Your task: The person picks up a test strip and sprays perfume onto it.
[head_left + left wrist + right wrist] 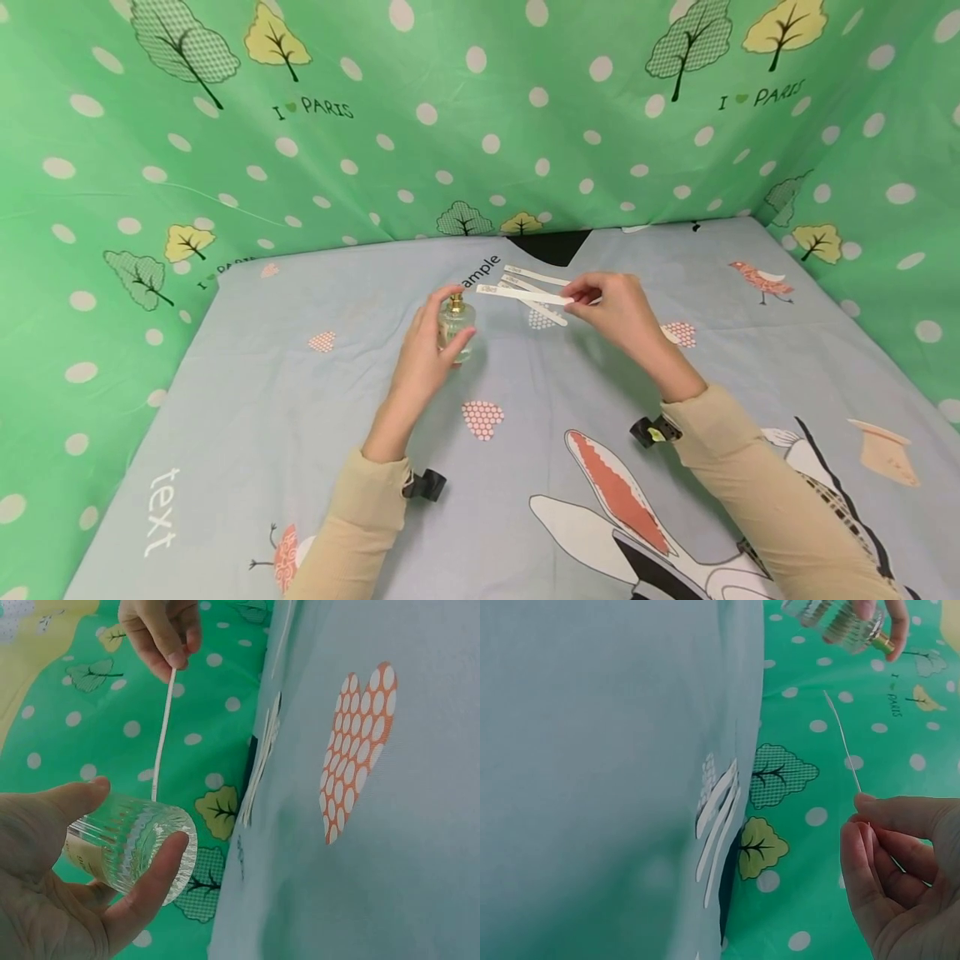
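Note:
My left hand (426, 343) grips a clear ribbed glass perfume bottle (463, 320) with a gold spray neck, held above the cloth. In the head view a finger of that hand rests at the top of the sprayer. The left wrist view shows the bottle's round base (180, 851) between thumb and fingers. My right hand (611, 307) pinches one end of a white paper test strip (525, 294). Its free end points toward the bottle's sprayer, a small gap apart. The right wrist view shows this thin strip (843, 736) almost edge-on.
Several more white strips (555, 316) lie loosely fanned on the blue-grey printed cloth (247, 392), beneath and behind the held strip. A green dotted curtain (375, 167) stands behind the table and along its sides. Small black wrist cameras (429, 485) hang at both sleeves.

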`<action>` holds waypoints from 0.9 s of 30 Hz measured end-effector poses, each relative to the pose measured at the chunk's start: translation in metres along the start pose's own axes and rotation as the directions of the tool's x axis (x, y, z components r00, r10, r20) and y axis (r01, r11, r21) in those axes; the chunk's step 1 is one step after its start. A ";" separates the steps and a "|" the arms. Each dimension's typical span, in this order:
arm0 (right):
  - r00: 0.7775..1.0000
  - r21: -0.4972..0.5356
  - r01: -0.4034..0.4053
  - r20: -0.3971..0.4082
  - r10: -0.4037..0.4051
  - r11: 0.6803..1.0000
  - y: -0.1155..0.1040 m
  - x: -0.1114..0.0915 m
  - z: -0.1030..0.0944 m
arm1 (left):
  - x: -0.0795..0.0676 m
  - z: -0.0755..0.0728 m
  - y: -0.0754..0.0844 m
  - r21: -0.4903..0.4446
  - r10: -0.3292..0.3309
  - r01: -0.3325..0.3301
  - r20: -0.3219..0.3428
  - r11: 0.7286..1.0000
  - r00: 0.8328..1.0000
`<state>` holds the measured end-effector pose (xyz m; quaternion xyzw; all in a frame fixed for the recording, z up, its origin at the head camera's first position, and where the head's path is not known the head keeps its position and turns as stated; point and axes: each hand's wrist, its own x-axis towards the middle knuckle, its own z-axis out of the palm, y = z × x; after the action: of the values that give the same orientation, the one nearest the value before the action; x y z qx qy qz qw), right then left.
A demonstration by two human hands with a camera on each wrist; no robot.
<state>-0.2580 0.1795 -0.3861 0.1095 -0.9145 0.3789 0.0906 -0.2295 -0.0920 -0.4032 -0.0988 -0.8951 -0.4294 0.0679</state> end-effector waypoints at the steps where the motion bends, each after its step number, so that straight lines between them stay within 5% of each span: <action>1: 1.000 -0.001 -0.002 0.000 0.002 1.000 0.001 0.001 0.001 | 0.000 0.000 0.000 -0.003 -0.004 0.004 0.000 1.000 1.000; 8: 1.000 -0.001 -0.001 0.002 0.001 1.000 0.008 0.007 0.008 | 0.000 -0.003 0.000 -0.062 -0.020 0.021 0.013 0.998 1.000; 27: 1.000 -0.035 -0.029 -0.008 0.029 0.999 0.022 0.014 0.024 | -0.001 -0.008 -0.001 -0.026 -0.004 0.004 0.001 1.000 1.000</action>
<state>-0.2796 0.1752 -0.4141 0.0929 -0.9222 0.3643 0.0906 -0.2284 -0.0987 -0.3991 -0.0978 -0.8896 -0.4413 0.0654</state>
